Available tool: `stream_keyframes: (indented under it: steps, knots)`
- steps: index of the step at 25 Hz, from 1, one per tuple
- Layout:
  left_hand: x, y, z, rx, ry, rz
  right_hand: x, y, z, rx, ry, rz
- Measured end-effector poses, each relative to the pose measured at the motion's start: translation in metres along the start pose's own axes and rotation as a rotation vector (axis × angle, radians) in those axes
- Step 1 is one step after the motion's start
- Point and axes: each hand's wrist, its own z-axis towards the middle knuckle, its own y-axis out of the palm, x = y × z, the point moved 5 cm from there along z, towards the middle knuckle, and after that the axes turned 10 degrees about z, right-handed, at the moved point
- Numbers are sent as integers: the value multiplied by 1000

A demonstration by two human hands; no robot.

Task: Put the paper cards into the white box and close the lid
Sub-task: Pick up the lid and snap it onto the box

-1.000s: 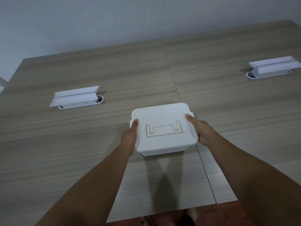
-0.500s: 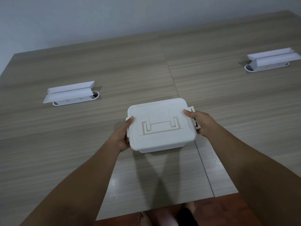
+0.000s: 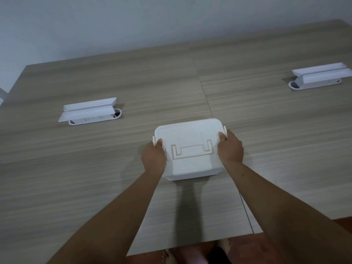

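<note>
The white box (image 3: pixel 190 149) stands on the wooden table (image 3: pixel 95 178) in the middle, its lid on top with a flat handle folded into it. My left hand (image 3: pixel 154 157) grips the box's left side, thumb on the lid's edge by the left latch. My right hand (image 3: pixel 230 147) grips the right side, thumb pressed on the lid near the right latch. No paper cards are in sight; the lid hides the inside of the box.
A white socket unit with raised flaps (image 3: pixel 89 112) sits on the table at the left. A second one (image 3: pixel 320 78) sits at the far right. A seam (image 3: pixel 213 119) runs down the tabletop past the box. The near table edge is below my forearms, with feet on the floor.
Both hands have slid forward along the box's sides and now clasp it more fully, with thumbs over the lid's edges. The box stays in about the same place.
</note>
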Motion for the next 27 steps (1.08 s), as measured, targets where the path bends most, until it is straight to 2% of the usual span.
stream_keyframes:
  steps: [2, 5, 9, 13, 16, 21, 25, 27]
  knots:
    - [4, 4, -3, 59, 70, 72, 0, 2, 0, -36, -9, -13]
    - [9, 11, -4, 39, 136, 150, 2, 3, 5, -143, -14, -65]
    - [7, 11, 0, 9, 152, 131, 4, 0, 12, -318, 55, 100]
    - [11, 11, -1, 23, 166, 182, -5, 3, 6, -207, -178, -182]
    - [15, 11, 0, 34, 190, 240, -6, 6, 6, -207, -249, -232]
    - [5, 9, 4, 105, 165, 139, 3, 4, 11, -184, -110, -17]
    - [-2, 10, 5, 75, 31, 155, 12, 8, 13, -158, -46, -24]
    - [-1, 11, 5, 46, 24, 155, 10, 7, 11, -120, -57, -108]
